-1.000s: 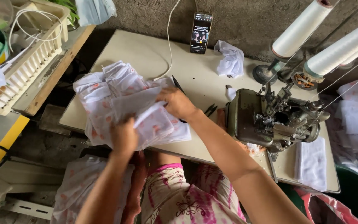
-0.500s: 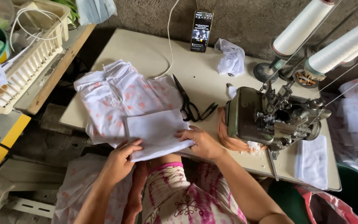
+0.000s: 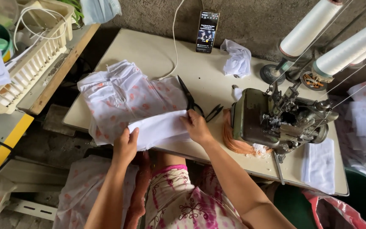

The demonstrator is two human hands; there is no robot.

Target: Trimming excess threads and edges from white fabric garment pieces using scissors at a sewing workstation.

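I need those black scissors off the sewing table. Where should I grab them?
Take the scissors by the looped handles, coming from the sewing machine side. The blades point away toward the phone, and the right hand rests just below the handles.

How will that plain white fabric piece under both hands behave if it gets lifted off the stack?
The white fabric piece will probably go floppy: it already bends over the table edge near the left hand. It looks thin and light, lying flat under the right hand. It may drag the patterned fabric stack beneath, since the two lie in contact.
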